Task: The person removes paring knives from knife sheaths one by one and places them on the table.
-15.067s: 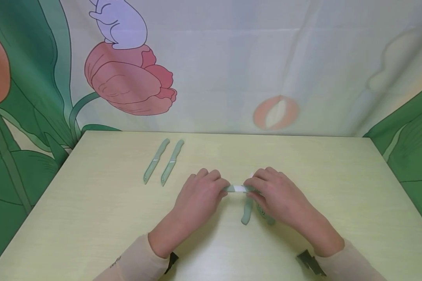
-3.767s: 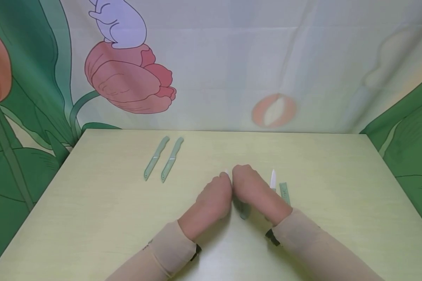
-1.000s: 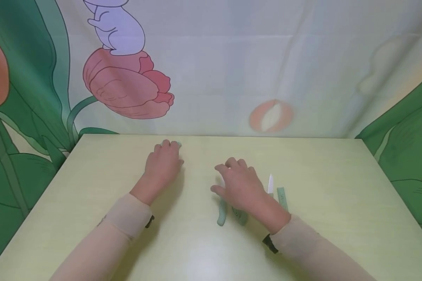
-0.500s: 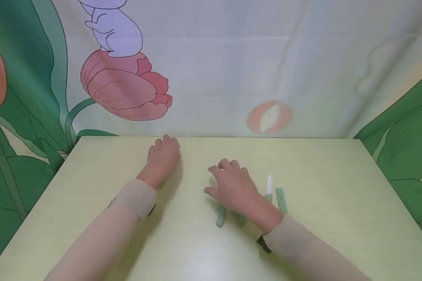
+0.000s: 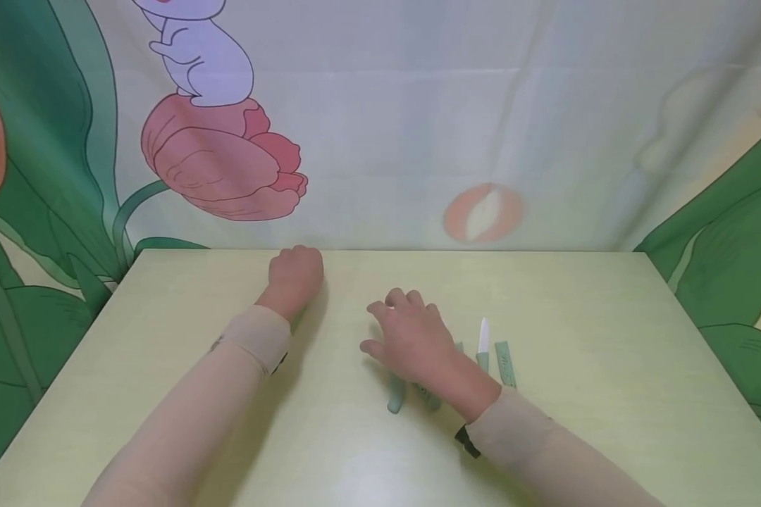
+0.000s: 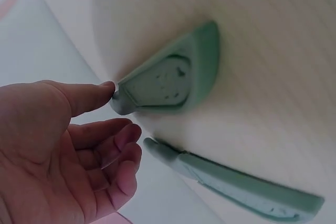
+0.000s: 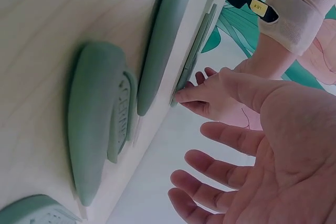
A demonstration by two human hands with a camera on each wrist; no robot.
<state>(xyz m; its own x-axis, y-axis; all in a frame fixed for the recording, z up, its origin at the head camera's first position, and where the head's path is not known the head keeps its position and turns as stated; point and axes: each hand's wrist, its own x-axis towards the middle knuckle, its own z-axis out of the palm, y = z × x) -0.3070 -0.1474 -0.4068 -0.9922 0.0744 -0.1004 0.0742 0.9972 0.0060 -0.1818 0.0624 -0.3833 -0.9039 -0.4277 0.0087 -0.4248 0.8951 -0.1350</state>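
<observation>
Handle (image 6: 123,106) should prove light, stiff: there our left grip (image 5: 297,274), centre-left, pinches the slim green plastic-sheathed knife (image 6: 167,80); right grip (image 5: 415,339) released.

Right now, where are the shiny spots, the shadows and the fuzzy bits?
Head view: pale glare on the table, low in the picture, and a shadow right of the left sleeve; left wrist view: dim, with markings on the upper knife sheath too fuzzy to read; right wrist view: a dark shadow edges one knife handle.

Two pale-green plastic sheathed knives (image 6: 170,72) lie near each other, far left; nearer, right, two bare white-bladed green-handled knives (image 5: 484,341) alternate with flat green sheaths (image 5: 506,364).
</observation>
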